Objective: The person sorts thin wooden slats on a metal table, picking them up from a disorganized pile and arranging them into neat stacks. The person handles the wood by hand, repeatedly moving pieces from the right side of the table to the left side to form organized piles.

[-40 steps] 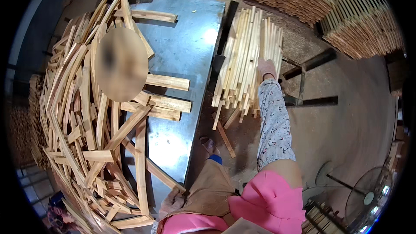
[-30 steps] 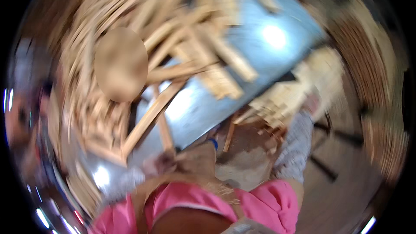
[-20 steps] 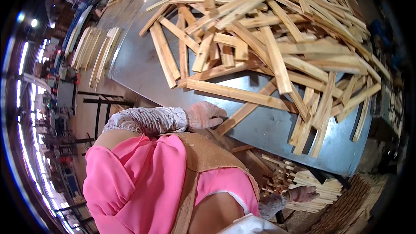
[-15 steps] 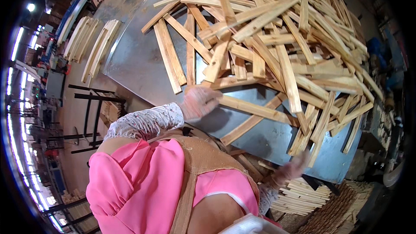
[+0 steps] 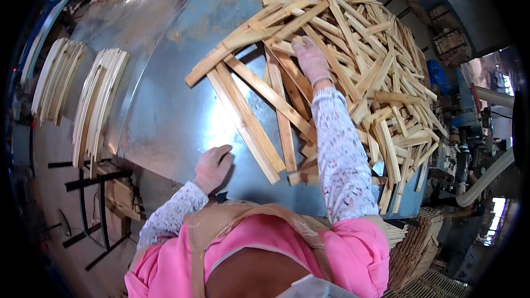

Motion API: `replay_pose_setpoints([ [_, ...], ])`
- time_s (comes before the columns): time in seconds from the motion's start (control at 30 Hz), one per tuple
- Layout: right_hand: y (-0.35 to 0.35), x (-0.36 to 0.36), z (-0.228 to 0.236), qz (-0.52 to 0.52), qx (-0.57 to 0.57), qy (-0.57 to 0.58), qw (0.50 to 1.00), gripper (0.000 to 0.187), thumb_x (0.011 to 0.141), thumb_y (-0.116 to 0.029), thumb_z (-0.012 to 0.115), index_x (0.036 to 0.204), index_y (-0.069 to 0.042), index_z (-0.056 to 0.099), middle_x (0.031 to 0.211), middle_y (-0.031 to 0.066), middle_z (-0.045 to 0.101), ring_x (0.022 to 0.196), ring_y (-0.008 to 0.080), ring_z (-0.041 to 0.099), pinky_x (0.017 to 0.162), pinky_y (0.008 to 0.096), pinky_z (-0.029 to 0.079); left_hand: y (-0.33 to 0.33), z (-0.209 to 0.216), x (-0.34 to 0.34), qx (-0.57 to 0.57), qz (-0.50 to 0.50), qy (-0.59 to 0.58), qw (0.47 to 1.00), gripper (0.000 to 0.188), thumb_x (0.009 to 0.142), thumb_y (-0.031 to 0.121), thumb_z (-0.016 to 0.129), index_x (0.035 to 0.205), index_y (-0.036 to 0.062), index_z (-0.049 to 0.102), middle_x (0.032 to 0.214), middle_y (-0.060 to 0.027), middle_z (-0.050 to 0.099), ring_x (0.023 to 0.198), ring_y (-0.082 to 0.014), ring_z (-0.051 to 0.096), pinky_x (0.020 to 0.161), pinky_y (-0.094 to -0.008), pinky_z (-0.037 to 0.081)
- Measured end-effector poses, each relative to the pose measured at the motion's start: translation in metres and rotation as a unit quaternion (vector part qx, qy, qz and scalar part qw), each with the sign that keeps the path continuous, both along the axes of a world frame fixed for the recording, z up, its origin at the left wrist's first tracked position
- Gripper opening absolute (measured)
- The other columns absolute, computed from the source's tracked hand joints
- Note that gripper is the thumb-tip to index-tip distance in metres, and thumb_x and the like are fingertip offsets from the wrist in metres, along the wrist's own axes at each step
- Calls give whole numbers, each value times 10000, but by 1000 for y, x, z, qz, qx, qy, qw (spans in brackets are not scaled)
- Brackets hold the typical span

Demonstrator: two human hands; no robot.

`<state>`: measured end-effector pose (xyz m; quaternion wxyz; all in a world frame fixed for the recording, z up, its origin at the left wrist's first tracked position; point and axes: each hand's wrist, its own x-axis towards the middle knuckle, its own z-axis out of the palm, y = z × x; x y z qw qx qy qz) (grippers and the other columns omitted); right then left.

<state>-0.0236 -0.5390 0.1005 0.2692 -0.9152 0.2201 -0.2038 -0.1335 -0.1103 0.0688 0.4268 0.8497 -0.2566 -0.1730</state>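
Head-worn fisheye view
It faces down, close above the brown apron (image 5: 212, 222), the metal-topped table (image 5: 165, 127) beyond.

Pink top (image 5: 356, 251), brown apron (image 5: 197, 237) with straps, white flower-patterned sleeves (image 5: 343, 157), pinkish knit gloves (image 5: 212, 171) on each hand (image 5: 313, 62)

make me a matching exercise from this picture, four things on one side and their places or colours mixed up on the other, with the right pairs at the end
1. left hand
2. shirt
3. right hand
4. apron

A. at the heaped wood strips
B. brown
C. by the near edge of the metal table
D. pink

Pairs: 1-C, 2-D, 3-A, 4-B
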Motion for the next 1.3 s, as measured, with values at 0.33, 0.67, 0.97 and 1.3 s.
replay_pose_setpoints([
  [0.33, 12, 124, -55, -251, 143, 68, 955, 805, 838, -509, 769, 1376, 59, 578, 1298, 326, 707, 1209, 437, 703, 1024, 476, 542, 16, -11, 203, -41, 35, -18, 998, 284, 973, 187, 666, 1154, -17, 750, 1046, -237, 760, 1004, -434, 717, 905, -495, 566],
  [0.67, 105, -44, -37, -158, 291, 142, 933, 691, 904, -309, 759, 1510, -32, 578, 976, 117, 740, 917, 215, 711, 850, 348, 568, -125, -94, 405, 127, -70, 57, 988, 625, 939, 439, 712, 1368, -12, 660, 1331, -269, 695, 1225, -427, 671, 1086, -461, 502],
  [0.97, 122, -110, -74, -52, 472, 104, 874, 405, 957, -166, 697, 1310, 32, 671, 1054, 91, 735, 919, 200, 711, 854, 352, 591, -113, -129, 348, 21, -52, 245, 968, 615, 898, 410, 806, 1277, -62, 703, 1028, -166, 771, 902, -272, 731, 866, -402, 571],
  [1.3, 220, -121, -43, -25, 704, -11, 709, 524, 1008, -110, 567, 1480, 106, 492, 1186, 181, 695, 991, 294, 741, 926, 425, 632, 74, -82, 206, 16, 151, 251, 956, 660, 872, 391, 810, 1298, -88, 653, 1084, -220, 762, 988, -296, 741, 927, -398, 564],
])
